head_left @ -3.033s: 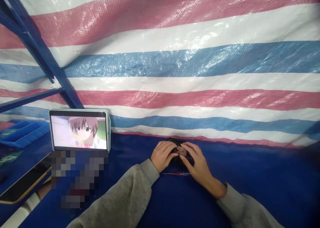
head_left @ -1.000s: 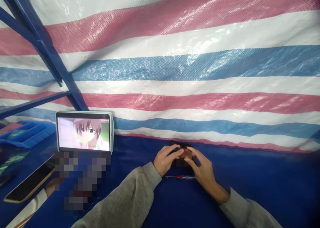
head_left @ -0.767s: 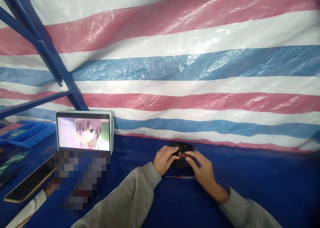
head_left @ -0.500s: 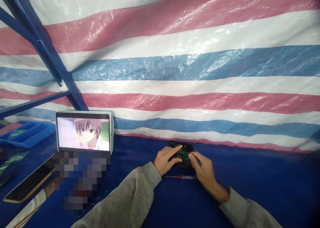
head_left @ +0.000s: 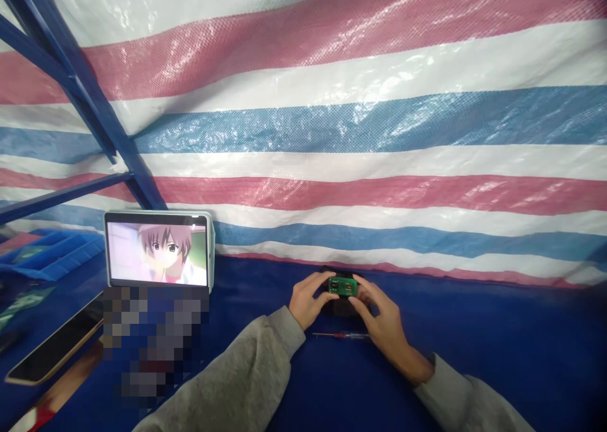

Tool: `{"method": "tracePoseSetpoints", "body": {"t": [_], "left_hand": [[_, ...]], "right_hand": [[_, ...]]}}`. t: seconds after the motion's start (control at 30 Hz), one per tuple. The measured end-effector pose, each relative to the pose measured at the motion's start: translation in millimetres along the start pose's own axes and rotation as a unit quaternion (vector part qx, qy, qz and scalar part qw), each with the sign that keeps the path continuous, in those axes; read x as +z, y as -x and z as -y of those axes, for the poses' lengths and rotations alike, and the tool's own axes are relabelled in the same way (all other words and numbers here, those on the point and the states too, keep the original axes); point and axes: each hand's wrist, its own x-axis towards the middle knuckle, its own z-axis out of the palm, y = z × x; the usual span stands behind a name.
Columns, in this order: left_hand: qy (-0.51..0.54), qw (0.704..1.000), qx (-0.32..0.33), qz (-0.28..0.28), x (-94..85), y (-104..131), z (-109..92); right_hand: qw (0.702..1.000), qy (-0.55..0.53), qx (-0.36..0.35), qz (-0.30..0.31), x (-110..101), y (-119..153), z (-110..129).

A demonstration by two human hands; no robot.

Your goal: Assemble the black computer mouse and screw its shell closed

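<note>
A small green circuit board [head_left: 343, 286] is held up between my two hands, its face with dark components turned toward me. My left hand [head_left: 310, 299] pinches its left end between thumb and fingers. At the right end, my right hand [head_left: 379, 308] grips it the same way. Behind and below the board lies a black plastic housing [head_left: 342, 308], partly hidden by the board and my fingers. A screwdriver [head_left: 339, 335] with a red part and a clear handle rests on the blue table just in front; its right end is near my right hand.
A tablet [head_left: 159, 252] playing a cartoon stands at the left. A phone [head_left: 57, 340] lies beside it, near another person's arm [head_left: 71, 381] and a pixelated patch. Farther left sits a blue divided tray [head_left: 61, 255]. A striped tarp [head_left: 360, 166] hangs behind the blue table [head_left: 497, 337].
The circuit board has come slightly up and left, tilting its face toward me. My right fingers now span its right end. At the left, the other person's arm has shifted.
</note>
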Motion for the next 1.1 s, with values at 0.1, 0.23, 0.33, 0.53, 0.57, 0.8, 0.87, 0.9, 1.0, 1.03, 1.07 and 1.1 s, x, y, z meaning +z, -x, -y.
{"method": "tracePoseSetpoints", "body": {"t": [0.1,0.23,0.33,0.53,0.57,0.8,0.87,0.9,1.0,1.03,1.07,1.1], "left_hand": [[-0.001,1.000,0.006,0.005,-0.4,-0.2,-1.9],[0.002,1.000,0.005,0.010,-0.8,-0.8,-3.3],[0.009,1.000,-0.006,0.020,-0.7,-1.9,-2.7],[0.015,0.999,-0.017,0.040,0.7,-2.3,1.4],[0.014,0.999,-0.015,0.038,0.7,-2.1,1.6],[-0.002,1.000,0.007,0.030,0.7,-0.2,1.5],[-0.003,0.999,0.018,0.031,1.3,0.6,2.7],[-0.001,0.999,0.023,0.032,1.7,1.0,3.6],[0.003,0.999,0.044,0.031,3.0,2.3,6.2],[0.003,0.998,0.053,0.030,3.3,2.7,6.9],[0.002,0.998,0.059,0.029,3.7,3.0,7.4],[-0.001,0.998,0.063,0.028,4.0,3.4,7.7]], "right_hand": [[1.000,0.003,-0.006,-0.007,-0.5,-0.5,0.7],[1.000,0.007,-0.008,-0.008,-0.4,-0.4,0.8],[1.000,0.011,-0.010,-0.011,0.4,0.0,-1.1],[1.000,0.016,-0.010,-0.016,0.7,0.4,-3.0],[1.000,0.014,-0.010,-0.017,0.7,0.5,-2.9],[1.000,0.004,0.008,-0.015,1.1,1.2,-2.9],[1.000,0.004,0.020,-0.013,1.0,1.2,-3.2],[1.000,0.004,0.026,-0.012,0.9,1.2,-3.3],[0.999,-0.015,0.040,-0.009,0.2,1.0,-2.7],[0.998,-0.028,0.046,-0.007,-0.1,1.0,-2.3],[0.998,-0.044,0.054,-0.004,-0.3,0.9,-2.0],[0.996,-0.061,0.063,0.001,-0.5,0.8,-1.8]]}}
